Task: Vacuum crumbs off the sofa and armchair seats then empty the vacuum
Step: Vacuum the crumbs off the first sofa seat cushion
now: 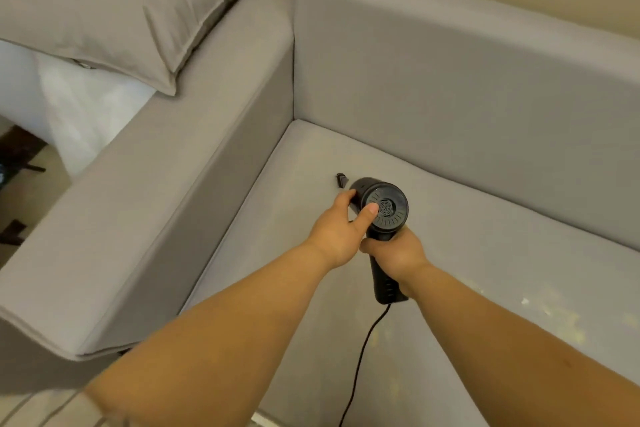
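The right hand (394,255) has its fingers curled tight round the handle of the black handheld vacuum (384,215), gripping just under the round body. The left hand (341,230) steadies the body from the side: its thumb (370,211) lies flat on the vented rear cap while the other fingers wrap the far side of the barrel, so both hands hold the one tool. The nozzle (342,180) points away from the person and sits low at the seat cushion (311,270), near the corner where the armrest (166,204) meets the backrest (450,97); whether its tip actually touches the fabric cannot be told. A black cord (360,364) trails from the handle's base toward the front edge of the seat.

Pale crumbs (554,319) lie scattered on the cushion well to the right of the vacuum, with a fainter dusting nearer the cord. This looks like an early part of the sofa pass. To do it well, keep the nozzle flat against the fabric, work the corner seam slowly, then draw overlapping strokes rightward toward the crumbs. Mind the cord so it does not drag crumbs about. A grey pillow (114,3) rests beyond the armrest.
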